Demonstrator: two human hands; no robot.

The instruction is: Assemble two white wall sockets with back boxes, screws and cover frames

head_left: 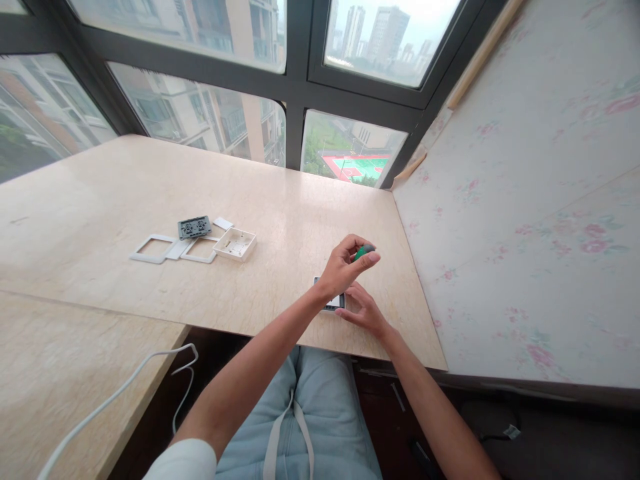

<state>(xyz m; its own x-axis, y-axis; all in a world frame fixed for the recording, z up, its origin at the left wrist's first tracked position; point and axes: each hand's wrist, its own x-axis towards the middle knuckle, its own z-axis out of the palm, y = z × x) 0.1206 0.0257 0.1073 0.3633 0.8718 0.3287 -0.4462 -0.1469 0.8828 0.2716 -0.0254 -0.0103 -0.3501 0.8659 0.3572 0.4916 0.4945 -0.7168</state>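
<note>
Now my left hand (345,267) grips the green screwdriver (364,252) above the switch module (333,302); my right hand (365,312), open, steadies it. I judge this is screw work, and it needs an upright tip.

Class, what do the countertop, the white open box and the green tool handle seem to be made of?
Countertop: likely polished stone or stone-look slab; beige, faintly veined, sheen.
White open box: seemingly moulded plastic; thin even walls, matte.
Green tool handle in the left hand: probably plastic or rubber; too small to tell.
</note>
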